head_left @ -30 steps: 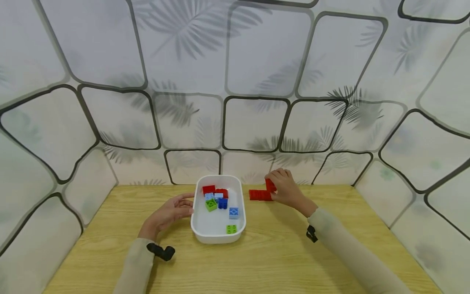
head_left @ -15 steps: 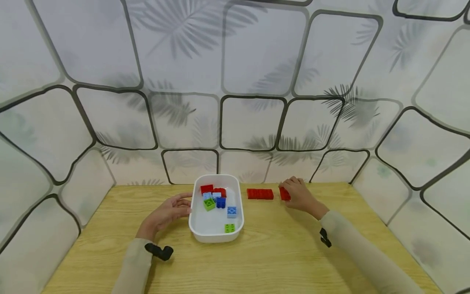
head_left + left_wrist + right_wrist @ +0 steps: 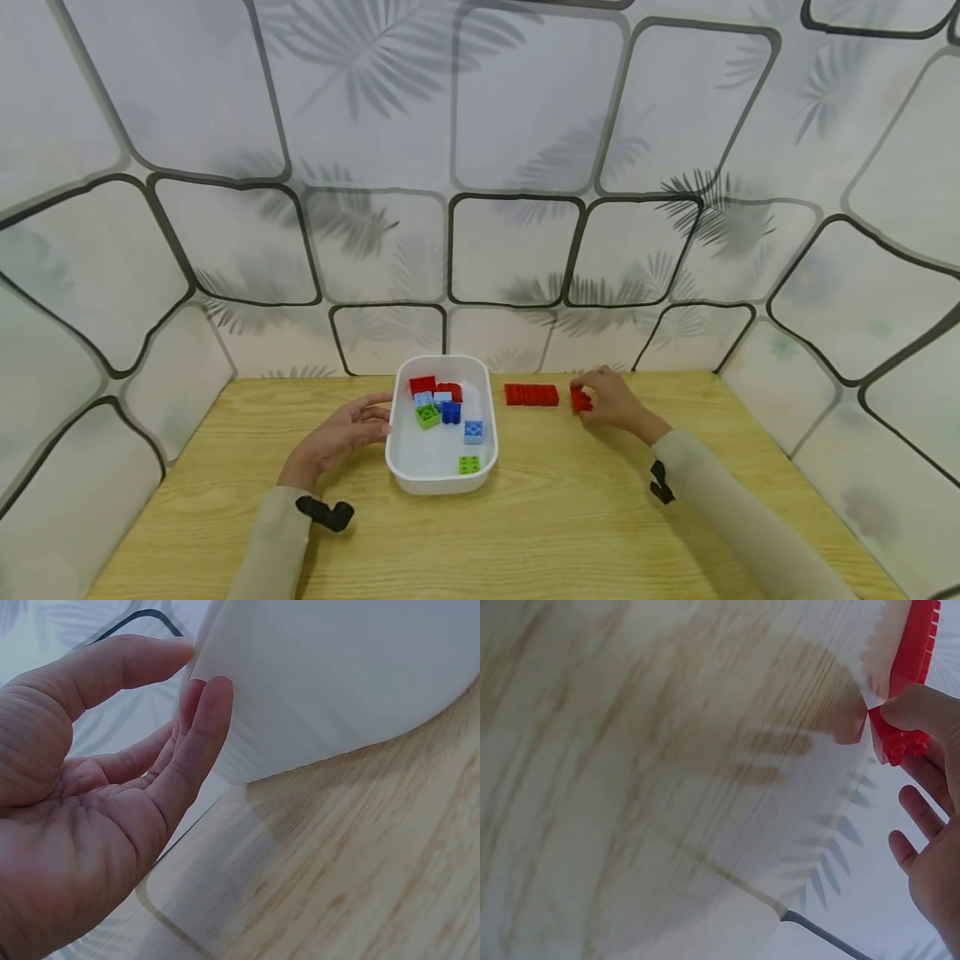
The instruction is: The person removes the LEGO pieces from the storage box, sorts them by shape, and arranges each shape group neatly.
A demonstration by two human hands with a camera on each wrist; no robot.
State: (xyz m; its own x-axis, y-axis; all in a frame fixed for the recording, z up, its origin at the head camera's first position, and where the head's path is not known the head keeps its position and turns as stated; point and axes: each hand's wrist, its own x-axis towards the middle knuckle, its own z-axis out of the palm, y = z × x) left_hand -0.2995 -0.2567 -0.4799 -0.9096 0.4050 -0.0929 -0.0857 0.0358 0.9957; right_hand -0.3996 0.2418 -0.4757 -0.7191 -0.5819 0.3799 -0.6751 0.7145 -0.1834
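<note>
to the left of the bin [image 3: 441, 483], the left hand [image 3: 337, 437] is touching its wall with loose, extended fingers. to the right of the bin, the right hand [image 3: 613, 403] is pinching a red brick [image 3: 581, 400] between thumb and fingers, while a red row [image 3: 531, 395] is lying between that brick and the bin. inside it, loose bricks [image 3: 452, 413] (red, blue and green) are sitting.

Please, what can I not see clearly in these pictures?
Head view: brick count in the straight red plastic-brick row, too small.
Right wrist view: rest of that row, past the top edge.
Right wrist view: part of the small red plastic brick, covered by the right hand.
Left wrist view: inside of the white plastic tray, behind its wall.
</note>
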